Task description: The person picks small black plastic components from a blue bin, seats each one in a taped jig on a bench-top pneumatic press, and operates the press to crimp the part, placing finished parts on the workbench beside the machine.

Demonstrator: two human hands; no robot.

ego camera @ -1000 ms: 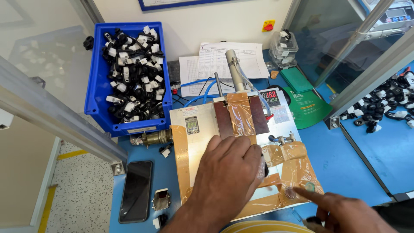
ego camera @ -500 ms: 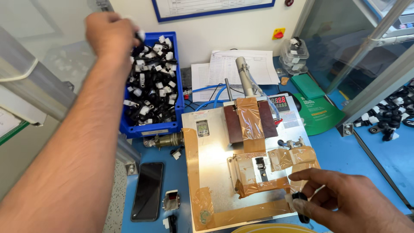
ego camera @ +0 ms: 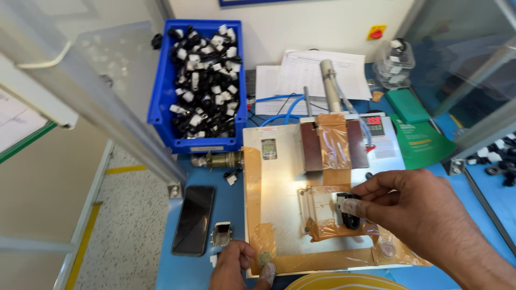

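A metal plate fixture [ego camera: 279,182] edged with brown tape lies on the blue table. My right hand [ego camera: 414,207] pinches a small black part [ego camera: 349,212] with its thumb and forefinger, holding it in the taped pocket at the plate's middle. My left hand [ego camera: 239,266] rests at the plate's near left corner, its fingers curled and its thumb on the taped edge; it holds nothing that I can see. A blue bin [ego camera: 166,96] full of small black and white parts stands at the back left.
A black phone [ego camera: 193,219] lies left of the plate, with a small metal clip [ego camera: 221,234] beside it. Papers [ego camera: 301,72], blue tubing, a digital readout [ego camera: 374,124] and green pads [ego camera: 424,142] sit behind. A metal frame post [ego camera: 107,113] crosses on the left.
My left hand has come back from the blue bin down to the plate's near left corner. My right hand moved up onto the taped pocket with the black part.
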